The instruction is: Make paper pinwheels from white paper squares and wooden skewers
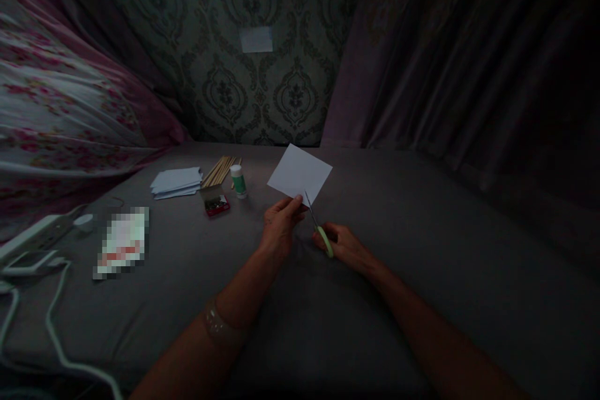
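A white square sheet of paper [297, 170] is held up over the grey surface, one corner pointing toward me. My left hand [282, 220] pinches it near that lower corner, thumb on top. In my right hand [344, 245] is a pair of scissors [325, 241] with light green handles, my fingers wrapped round the loops. The metal blades reach up to the paper's lower corner, just right of my left thumb. Whether the blades are parted, I cannot make out. Part of the lower paper edge is hidden by my left fingers.
On the left lie a stack of white paper [176, 182], several wooden sticks [219, 171], a green-and-white glue bottle [239, 182] and an opened small red box [216, 205]. Farther left are a blurred-out packet [122, 244], a power strip [40, 237] and white cables [55, 331]. A patterned wall [276, 100] stands behind.
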Available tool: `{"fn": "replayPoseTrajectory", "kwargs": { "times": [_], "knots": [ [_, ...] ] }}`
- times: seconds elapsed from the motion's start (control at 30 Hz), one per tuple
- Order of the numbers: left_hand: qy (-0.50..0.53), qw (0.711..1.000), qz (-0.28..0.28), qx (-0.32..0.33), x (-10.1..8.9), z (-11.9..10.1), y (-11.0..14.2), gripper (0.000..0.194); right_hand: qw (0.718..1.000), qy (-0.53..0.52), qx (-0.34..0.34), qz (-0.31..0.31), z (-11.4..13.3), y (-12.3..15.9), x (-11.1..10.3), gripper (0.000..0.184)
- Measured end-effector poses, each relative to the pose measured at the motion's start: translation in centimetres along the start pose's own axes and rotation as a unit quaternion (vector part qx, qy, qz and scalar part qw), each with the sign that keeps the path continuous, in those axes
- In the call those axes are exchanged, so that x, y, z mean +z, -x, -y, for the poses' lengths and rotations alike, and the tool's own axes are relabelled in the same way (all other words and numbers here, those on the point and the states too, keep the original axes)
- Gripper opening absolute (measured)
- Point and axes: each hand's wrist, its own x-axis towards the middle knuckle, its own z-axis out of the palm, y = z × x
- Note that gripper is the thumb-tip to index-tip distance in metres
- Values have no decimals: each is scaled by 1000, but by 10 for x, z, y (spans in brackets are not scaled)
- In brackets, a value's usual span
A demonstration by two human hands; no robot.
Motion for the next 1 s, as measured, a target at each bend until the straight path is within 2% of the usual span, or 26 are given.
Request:
{"fn": "replayPoseTrajectory", "kwargs": {
  "times": [0.27,0.73,1.0],
  "knots": [
    [3,1000,2,-3,-2,3,-3,20,1000,6,4,-11,0,-1,0,39],
    [10,1000,0,-7,-2,4,-4,29,999,15,5,-28,3,-2,2,42],
    [-6,1000,-9,-3,0,1,-4,27,998,15,18,-51,1,-4,3,39]
  ]
}}
